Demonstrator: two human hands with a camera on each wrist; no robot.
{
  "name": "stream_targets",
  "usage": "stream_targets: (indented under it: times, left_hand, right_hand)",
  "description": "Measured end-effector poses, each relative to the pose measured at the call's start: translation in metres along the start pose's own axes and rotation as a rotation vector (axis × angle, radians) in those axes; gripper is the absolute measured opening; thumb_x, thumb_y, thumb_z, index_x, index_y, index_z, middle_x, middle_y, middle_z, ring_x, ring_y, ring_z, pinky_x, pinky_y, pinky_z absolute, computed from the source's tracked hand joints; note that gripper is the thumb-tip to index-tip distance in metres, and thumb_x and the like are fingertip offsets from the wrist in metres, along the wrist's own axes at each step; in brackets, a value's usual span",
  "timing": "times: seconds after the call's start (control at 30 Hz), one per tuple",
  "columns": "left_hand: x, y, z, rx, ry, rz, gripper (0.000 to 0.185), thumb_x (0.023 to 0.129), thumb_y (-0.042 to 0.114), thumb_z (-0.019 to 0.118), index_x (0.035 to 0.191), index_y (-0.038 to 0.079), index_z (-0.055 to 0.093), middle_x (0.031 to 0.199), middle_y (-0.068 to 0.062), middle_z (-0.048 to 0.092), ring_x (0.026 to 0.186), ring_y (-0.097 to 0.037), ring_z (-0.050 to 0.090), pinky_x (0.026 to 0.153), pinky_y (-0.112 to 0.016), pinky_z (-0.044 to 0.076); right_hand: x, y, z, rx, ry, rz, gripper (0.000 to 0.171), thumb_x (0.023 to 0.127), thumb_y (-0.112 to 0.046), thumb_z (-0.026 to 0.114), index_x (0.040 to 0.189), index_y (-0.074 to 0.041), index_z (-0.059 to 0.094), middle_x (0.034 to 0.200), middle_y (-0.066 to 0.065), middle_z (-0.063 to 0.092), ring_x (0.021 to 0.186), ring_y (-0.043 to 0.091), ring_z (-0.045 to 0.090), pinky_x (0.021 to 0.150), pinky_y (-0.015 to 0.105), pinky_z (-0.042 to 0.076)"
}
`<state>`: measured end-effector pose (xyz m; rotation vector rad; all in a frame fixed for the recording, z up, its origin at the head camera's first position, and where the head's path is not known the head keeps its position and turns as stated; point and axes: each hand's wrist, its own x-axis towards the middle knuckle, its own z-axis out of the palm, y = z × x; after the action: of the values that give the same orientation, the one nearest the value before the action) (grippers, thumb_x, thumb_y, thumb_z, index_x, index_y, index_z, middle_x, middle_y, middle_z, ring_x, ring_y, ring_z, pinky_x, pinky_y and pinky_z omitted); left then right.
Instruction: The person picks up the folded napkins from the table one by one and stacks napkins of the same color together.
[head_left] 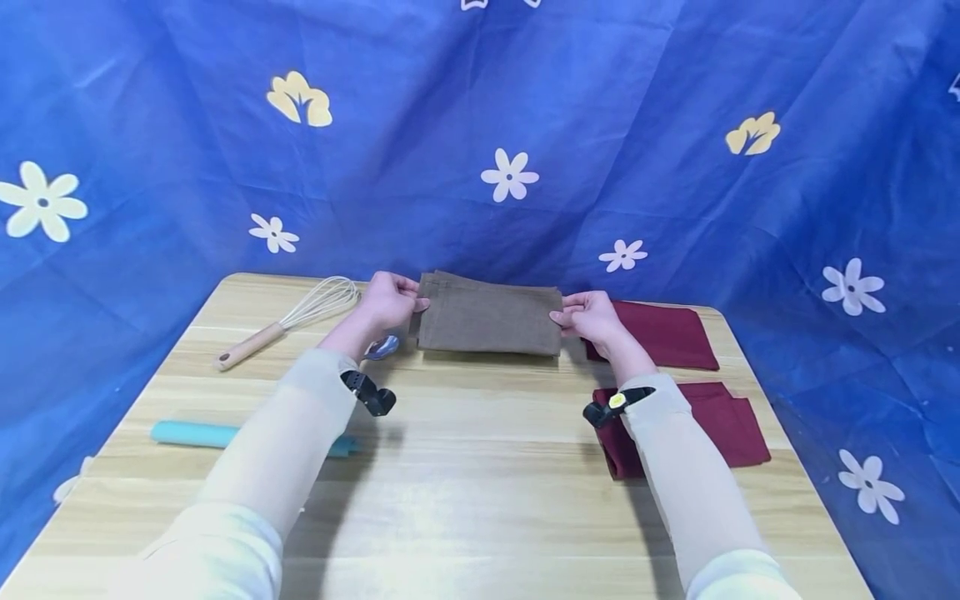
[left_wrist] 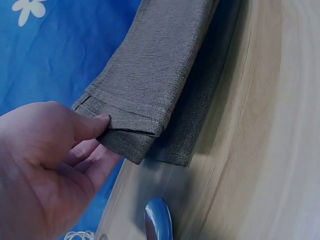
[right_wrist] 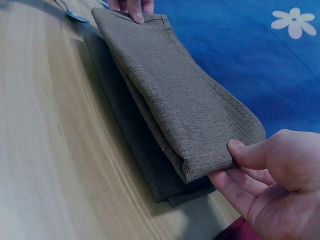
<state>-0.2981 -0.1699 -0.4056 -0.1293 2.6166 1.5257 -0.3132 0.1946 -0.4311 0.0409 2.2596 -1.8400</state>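
A folded grey-brown cloth [head_left: 491, 317] is stretched between both hands near the table's back edge. My left hand [head_left: 390, 300] pinches its left end, thumb on top and fingers beneath, as the left wrist view shows. At the opposite end, my right hand [head_left: 592, 318] grips it the same way, near a folded corner. Under the held cloth lies a second dark folded cloth [right_wrist: 135, 155] on the table; a gap shows between the two along the front side. Beside my left wrist is a shiny, rounded spoon-like thing [left_wrist: 158, 220] with blue reflections.
A whisk [head_left: 251, 346] with a wooden handle lies at the back left. Nearer, a turquoise rolled thing [head_left: 193, 433] is partly hidden by my left forearm. Two folded maroon cloths [head_left: 667, 337] are on the right, one partly under my right forearm. A blue flowered curtain [head_left: 420, 125] hangs behind the table.
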Motion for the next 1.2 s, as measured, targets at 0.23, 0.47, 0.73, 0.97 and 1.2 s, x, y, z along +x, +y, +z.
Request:
stream_targets:
  times: [0.23,0.47,0.73,0.97,1.2]
  left_hand:
    - [0.01,-0.001,0.007,0.077,0.015,0.003,0.033,0.096,0.01,0.075,0.124,-0.008,0.07,0.125,-0.021,0.069,0.115,-0.03,0.061,0.106,-0.044,0.048]
    - [0.021,-0.006,0.014,0.148,0.033,-0.026,0.032,0.094,0.012,0.077,0.119,-0.007,0.072,0.137,-0.021,0.065,0.13,-0.035,0.058,0.115,-0.044,0.043]
    - [0.023,-0.012,0.019,0.187,0.016,-0.061,0.03,0.096,0.016,0.077,0.117,-0.005,0.073,0.137,-0.021,0.066,0.133,-0.034,0.057,0.116,-0.041,0.042]
    - [0.024,-0.022,0.022,0.169,-0.044,-0.153,0.042,0.102,0.022,0.073,0.135,-0.003,0.066,0.142,-0.023,0.061,0.134,-0.037,0.054,0.117,-0.042,0.04]
    - [0.027,-0.022,0.023,0.182,-0.024,-0.148,0.038,0.101,0.021,0.074,0.13,-0.003,0.068,0.141,-0.026,0.059,0.133,-0.038,0.054,0.117,-0.044,0.039]
  right_hand:
    - [0.013,0.009,0.003,0.01,0.022,0.022,0.049,0.095,0.005,0.075,0.137,0.019,0.054,0.119,0.028,0.066,0.077,0.009,0.068,0.067,0.029,0.063]
    - [0.02,0.014,0.009,0.012,0.051,0.033,0.043,0.094,0.008,0.074,0.131,0.02,0.056,0.104,0.019,0.065,0.075,0.01,0.066,0.065,0.028,0.062]
    - [0.024,0.027,0.014,-0.023,0.099,0.062,0.035,0.095,0.005,0.075,0.125,0.017,0.062,0.098,0.012,0.067,0.077,0.01,0.066,0.067,0.027,0.061]
    - [0.018,0.035,0.021,-0.114,0.156,0.044,0.03,0.096,-0.001,0.076,0.121,0.01,0.065,0.099,0.01,0.066,0.088,0.015,0.061,0.077,0.025,0.053]
    - [0.017,0.037,0.022,-0.12,0.182,0.011,0.03,0.096,-0.003,0.076,0.122,0.009,0.066,0.107,0.014,0.067,0.097,0.02,0.06,0.088,0.032,0.051]
